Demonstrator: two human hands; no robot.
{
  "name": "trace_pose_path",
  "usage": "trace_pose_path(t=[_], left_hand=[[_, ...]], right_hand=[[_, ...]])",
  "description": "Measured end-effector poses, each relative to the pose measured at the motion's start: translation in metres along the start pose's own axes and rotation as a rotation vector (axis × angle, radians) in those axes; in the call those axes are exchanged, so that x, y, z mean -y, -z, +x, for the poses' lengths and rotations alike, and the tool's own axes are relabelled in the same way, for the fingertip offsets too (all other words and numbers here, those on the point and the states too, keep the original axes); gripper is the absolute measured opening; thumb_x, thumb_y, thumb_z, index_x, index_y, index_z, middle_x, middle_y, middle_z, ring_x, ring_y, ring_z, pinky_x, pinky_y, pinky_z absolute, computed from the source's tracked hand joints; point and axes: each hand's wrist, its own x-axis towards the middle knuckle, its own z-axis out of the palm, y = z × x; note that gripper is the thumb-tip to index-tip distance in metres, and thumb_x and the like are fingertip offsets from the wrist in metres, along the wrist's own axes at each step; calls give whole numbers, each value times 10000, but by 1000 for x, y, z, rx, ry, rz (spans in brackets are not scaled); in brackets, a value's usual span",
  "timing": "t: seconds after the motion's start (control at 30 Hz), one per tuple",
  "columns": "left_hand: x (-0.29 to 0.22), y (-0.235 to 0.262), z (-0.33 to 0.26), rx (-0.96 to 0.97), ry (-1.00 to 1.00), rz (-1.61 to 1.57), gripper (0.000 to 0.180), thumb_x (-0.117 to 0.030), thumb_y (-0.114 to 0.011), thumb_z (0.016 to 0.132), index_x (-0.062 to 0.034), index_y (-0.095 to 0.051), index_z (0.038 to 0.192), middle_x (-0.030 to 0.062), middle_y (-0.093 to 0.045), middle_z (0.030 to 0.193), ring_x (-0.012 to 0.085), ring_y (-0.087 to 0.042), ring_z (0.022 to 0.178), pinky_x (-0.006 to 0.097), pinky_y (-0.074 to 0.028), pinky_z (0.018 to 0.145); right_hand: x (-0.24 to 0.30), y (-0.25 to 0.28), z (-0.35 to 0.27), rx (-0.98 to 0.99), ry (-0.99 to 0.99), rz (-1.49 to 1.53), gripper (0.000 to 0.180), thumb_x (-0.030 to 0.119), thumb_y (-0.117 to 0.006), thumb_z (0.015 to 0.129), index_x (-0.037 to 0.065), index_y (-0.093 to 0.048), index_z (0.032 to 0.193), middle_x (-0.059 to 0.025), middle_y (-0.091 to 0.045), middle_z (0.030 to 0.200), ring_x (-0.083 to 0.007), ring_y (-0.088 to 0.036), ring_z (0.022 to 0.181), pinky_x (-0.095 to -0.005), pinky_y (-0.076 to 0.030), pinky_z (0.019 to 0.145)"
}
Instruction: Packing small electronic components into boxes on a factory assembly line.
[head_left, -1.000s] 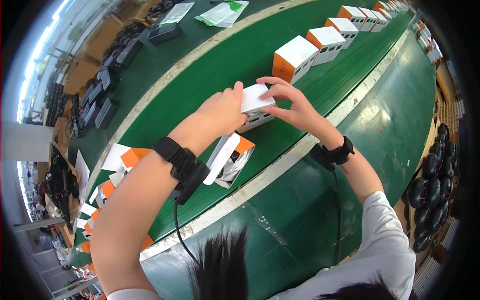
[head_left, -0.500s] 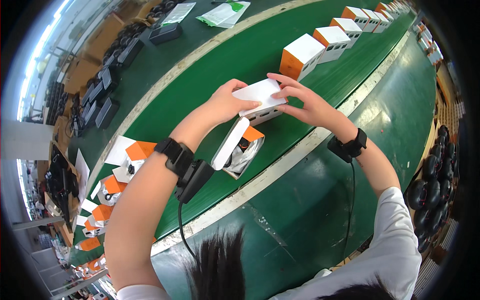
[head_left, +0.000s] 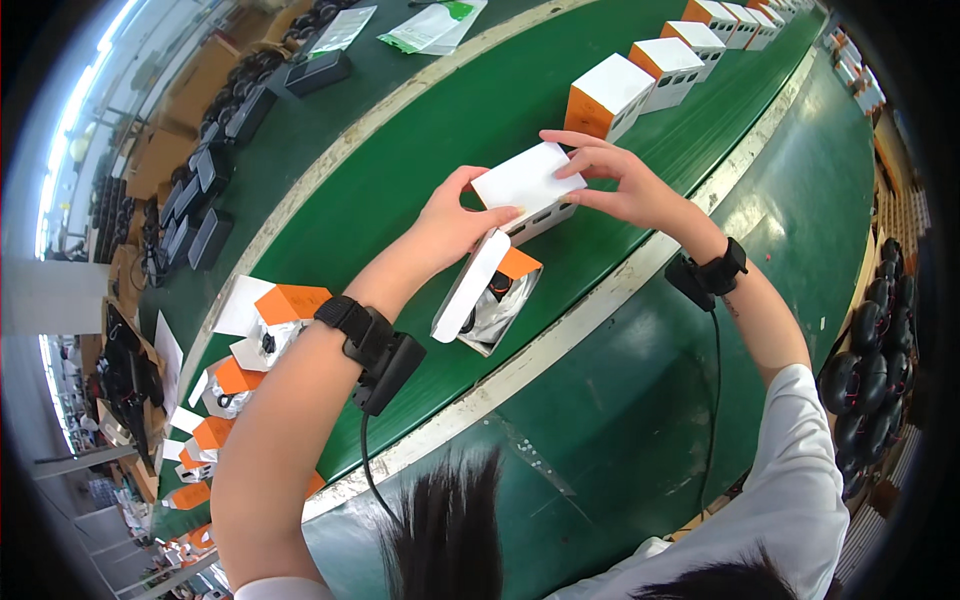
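White-topped retail carton (head_left: 525, 178) looks closed, its neighbour gapes open

The held carton stands on the green conveyor belt (head_left: 400, 190), with dark cut-out windows along its near side. Its white lid panel lies flat, so the closing appears all but done; whether the flap is fully tucked cannot be told under the fingers.

The left hand (head_left: 458, 215) grips the held carton's left end, thumb on the top panel near the edge and fingers around the far side, partly hidden. The right hand (head_left: 625, 180) is clasped lightly about the right end, fingertips spread over the top and thumb at the near edge.

Just beside the held carton, on its near-left side, is an open carton (head_left: 488, 335). Its long white flap (head_left: 472, 287) is raised, an orange flap stands up, and a black-and-orange item (head_left: 499, 287) shows among clear wrapping. Its closing is plainly not done.

Beyond the held carton to the right, closed orange-and-white cartons (head_left: 612, 92) run away in a row; these look finished, at least as regards their lids. Well to the left of the held carton, more open cartons (head_left: 292, 303) with lifted flaps remain to be closed, by the look of them. Farther off, across the belt from the held carton, lie dark rectangular cases (head_left: 210, 238) and a green-and-white plastic bag (head_left: 432, 27).
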Motion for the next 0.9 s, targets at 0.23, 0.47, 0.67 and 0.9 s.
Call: trace_pose_path(t=[0.23, 0.47, 0.67, 0.9], left_hand=[[1, 5, 13, 53, 55, 18, 661, -287, -783, 744, -18, -430, 1233, 133, -549, 1151, 191, -614, 902, 314, -520, 643], [-26, -1, -42, -86, 195, -152, 892, -573, -629, 803, 36, -312, 1372, 216, -442, 1318, 256, -516, 1134, 351, -440, 918], [-34, -22, -104, 9, 104, 420, 567, -308, -613, 901, -16, -381, 1328, 193, -558, 1204, 235, -560, 1090, 344, -433, 910], [-22, -20, -95, -15, -5, 324, 452, -163, -578, 898, -14, -411, 1290, 198, -573, 1133, 292, -580, 983, 364, -471, 830]], right_hand=[[12, -1, 5, 2, 2, -174, 260, 77, -691, 800, 72, -523, 998, -75, -410, 1397, -227, -522, 1104, -315, -475, 853], [-15, 22, 20, -38, -27, -251, 295, 96, -728, 766, 88, -565, 1011, -30, -456, 1339, -166, -487, 1064, -288, -437, 844], [-24, 17, 13, -180, 4, -444, 279, 97, -706, 789, 104, -629, 1057, -77, -456, 1378, -244, -543, 1089, -323, -461, 903], [33, -13, -21, -433, 288, -381, 232, -13, -646, 769, 48, -607, 989, -117, -589, 1044, -257, -567, 969, -327, -452, 834]])
